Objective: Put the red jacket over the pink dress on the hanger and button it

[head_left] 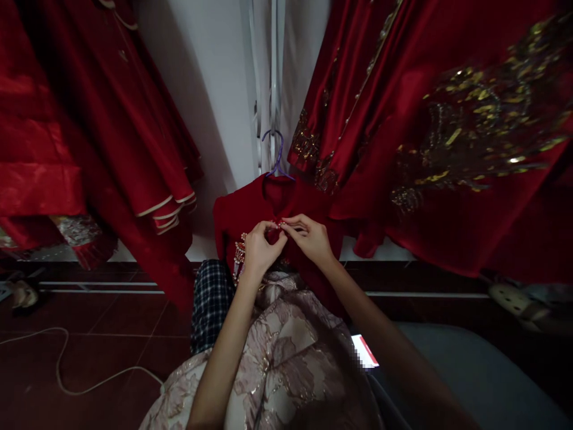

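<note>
A red jacket (242,206) with a round neckline hangs from a purple hanger (281,158) in front of me. My left hand (263,245) pinches at the jacket's front, just below the neck opening, thumb and fingers curled into a ring. Facing it, my right hand (310,235) also pinches there, and the fingertips of both hands nearly meet. Between them show small shiny bead-like bits, too small to name. Beside my left hand a beaded tassel ornament (239,257) lies on the jacket's chest. My hands and wrists hide part of the jacket's lower front.
Red garments (147,149) hang at left, and gold-trimmed red garments (353,119) at right. A pale floral cloth (295,358) covers my lap. A lit screen (364,351) lies by my right forearm on a grey seat (474,370). A white cable (67,358) crosses the floor; a shoe (514,303) stands right.
</note>
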{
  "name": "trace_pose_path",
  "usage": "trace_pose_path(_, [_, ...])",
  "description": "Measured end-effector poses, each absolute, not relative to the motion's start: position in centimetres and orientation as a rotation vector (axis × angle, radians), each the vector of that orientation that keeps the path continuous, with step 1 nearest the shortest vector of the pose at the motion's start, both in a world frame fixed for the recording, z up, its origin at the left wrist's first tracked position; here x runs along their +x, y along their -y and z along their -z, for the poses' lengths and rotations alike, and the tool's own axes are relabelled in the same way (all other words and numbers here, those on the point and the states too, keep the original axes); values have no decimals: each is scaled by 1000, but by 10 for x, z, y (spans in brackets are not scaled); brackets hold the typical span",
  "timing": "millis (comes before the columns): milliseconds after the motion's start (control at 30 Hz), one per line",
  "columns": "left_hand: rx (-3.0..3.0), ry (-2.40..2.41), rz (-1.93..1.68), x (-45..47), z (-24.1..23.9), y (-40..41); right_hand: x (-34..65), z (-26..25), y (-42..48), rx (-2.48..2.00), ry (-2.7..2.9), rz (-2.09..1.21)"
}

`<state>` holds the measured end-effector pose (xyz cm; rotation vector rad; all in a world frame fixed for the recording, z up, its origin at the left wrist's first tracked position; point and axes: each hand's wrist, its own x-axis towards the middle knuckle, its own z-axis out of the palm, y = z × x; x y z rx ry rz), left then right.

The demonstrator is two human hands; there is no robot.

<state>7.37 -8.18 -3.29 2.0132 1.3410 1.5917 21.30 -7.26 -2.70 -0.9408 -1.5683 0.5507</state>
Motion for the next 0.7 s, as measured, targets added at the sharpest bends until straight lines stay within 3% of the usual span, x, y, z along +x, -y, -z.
trace_pose_path(700, [2289,-1381,-1371,63,26,76,211,29,65,-921,1460,-802])
